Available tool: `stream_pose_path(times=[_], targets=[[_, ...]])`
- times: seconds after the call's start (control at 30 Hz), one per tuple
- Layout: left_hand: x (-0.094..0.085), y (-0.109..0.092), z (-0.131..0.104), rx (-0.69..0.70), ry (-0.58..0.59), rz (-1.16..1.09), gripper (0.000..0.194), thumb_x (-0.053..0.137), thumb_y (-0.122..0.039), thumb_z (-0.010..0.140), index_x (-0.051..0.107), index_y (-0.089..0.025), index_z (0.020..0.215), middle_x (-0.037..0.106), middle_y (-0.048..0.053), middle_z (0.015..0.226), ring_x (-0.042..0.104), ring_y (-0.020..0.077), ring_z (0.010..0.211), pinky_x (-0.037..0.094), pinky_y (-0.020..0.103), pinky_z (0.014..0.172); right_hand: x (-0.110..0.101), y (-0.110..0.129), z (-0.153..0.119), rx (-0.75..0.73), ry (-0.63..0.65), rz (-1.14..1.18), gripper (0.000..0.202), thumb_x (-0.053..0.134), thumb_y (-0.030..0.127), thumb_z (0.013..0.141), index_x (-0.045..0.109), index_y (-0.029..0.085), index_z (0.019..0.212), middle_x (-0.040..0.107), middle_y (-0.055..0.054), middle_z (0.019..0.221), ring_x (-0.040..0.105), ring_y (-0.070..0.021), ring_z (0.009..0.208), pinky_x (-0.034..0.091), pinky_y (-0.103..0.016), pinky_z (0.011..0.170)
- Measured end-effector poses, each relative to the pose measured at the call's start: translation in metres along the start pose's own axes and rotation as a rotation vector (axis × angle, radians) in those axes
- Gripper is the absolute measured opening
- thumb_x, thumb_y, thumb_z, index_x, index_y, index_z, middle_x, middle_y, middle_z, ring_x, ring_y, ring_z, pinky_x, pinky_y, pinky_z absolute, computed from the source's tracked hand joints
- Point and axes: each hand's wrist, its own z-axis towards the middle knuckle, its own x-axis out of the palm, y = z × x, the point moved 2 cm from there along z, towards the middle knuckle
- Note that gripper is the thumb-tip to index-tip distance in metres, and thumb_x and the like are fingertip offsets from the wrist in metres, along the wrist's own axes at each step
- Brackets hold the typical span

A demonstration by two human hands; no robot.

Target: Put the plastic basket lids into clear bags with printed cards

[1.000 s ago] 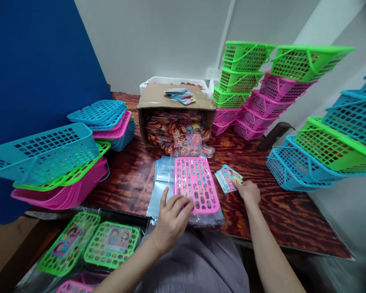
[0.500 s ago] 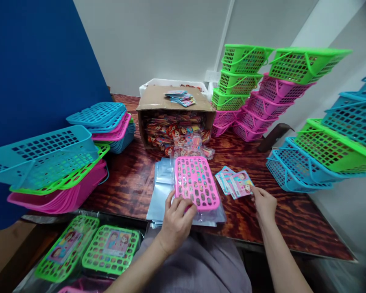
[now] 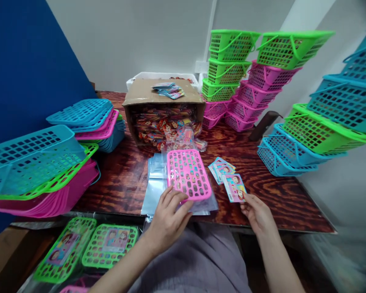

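A pink basket (image 3: 189,174) with a perforated lid, small colourful items showing through its holes, lies in a clear plastic bag. It rests on a pile of clear plastic bags (image 3: 154,183) at the table's near edge. My left hand (image 3: 171,215) is at the basket's near-left edge, fingertips on it and thumb apart, gripping nothing that I can see. In my right hand (image 3: 258,213), a printed card (image 3: 234,188) with cartoon figures is pinched by its near corner. Just beyond it, a few similar cards (image 3: 220,169) lie fanned on the table.
A cardboard box (image 3: 164,91) of packaged items opens towards me, cards on top. Filled baskets stand stacked at right, green (image 3: 224,73) and blue (image 3: 288,158) among them. Blue, green and pink baskets (image 3: 33,146) lie nested at left. Bagged green baskets (image 3: 110,246) sit below the table edge.
My right hand has drawn one card towards me, apart from the fanned cards. My left hand has slid slightly down off the lid, its fingers straighter. The view has shifted a little to the right.
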Motion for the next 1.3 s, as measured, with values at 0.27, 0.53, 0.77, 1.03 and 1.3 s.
stream_pose_path(times=[0.27, 0.53, 0.77, 1.03, 1.3], targets=[[0.025, -0.006, 0.027, -0.129, 0.019, 0.177, 0.032, 0.062, -0.025, 0.092, 0.061, -0.016, 0.122, 0.066, 0.011, 0.116, 0.058, 0.0291, 0.108, 0.040, 0.062, 0.109, 0.049, -0.004, -0.004, 0.171, 0.263, 0.257, 0.019, 0.077, 0.027, 0.072, 0.071, 0.022, 0.090, 0.076, -0.007, 0.099, 0.072, -0.0222, 0.092, 0.060, -0.033, 0.076], [0.036, 0.001, 0.027, -0.047, -0.013, 0.198, 0.020, 0.054, -0.014, 0.094, 0.066, -0.016, 0.110, 0.071, 0.009, 0.118, 0.060, 0.0287, 0.115, 0.054, 0.051, 0.100, 0.098, -0.007, -0.056, 0.180, 0.550, 0.408, 0.009, 0.076, 0.026, 0.081, 0.073, 0.024, 0.089, 0.073, -0.002, 0.103, 0.064, -0.0203, 0.105, 0.048, -0.039, 0.103], [0.034, -0.001, 0.028, 0.005, 0.057, 0.172, 0.031, 0.051, -0.011, 0.093, 0.062, -0.015, 0.121, 0.067, 0.010, 0.126, 0.057, 0.0280, 0.121, 0.051, 0.052, 0.104, 0.063, -0.009, -0.061, 0.152, 0.322, 0.318, 0.026, 0.089, 0.034, 0.066, 0.071, 0.023, 0.080, 0.070, 0.000, 0.092, 0.062, -0.0157, 0.090, 0.053, -0.025, 0.081], [-0.014, 0.002, 0.033, -0.010, 0.050, 0.178, 0.018, 0.051, -0.006, 0.091, 0.065, -0.016, 0.090, 0.063, 0.004, 0.086, 0.058, 0.0180, 0.084, 0.049, 0.048, 0.103, 0.047, -0.025, -0.106, 0.332, 0.655, -0.161, 0.037, 0.077, 0.045, 0.081, 0.062, 0.014, 0.070, 0.058, 0.000, 0.060, 0.039, -0.0049, 0.048, 0.027, -0.017, 0.049], [-0.036, 0.013, 0.048, 0.065, -0.019, 0.231, 0.016, 0.052, -0.006, 0.092, 0.064, -0.016, 0.094, 0.062, 0.003, 0.087, 0.056, 0.0175, 0.085, 0.045, 0.043, 0.105, 0.088, -0.031, -0.099, 0.146, 0.282, -0.109, 0.046, 0.084, 0.055, 0.066, 0.058, 0.017, 0.068, 0.048, 0.005, 0.047, 0.037, -0.0070, 0.044, 0.029, -0.017, 0.043]])
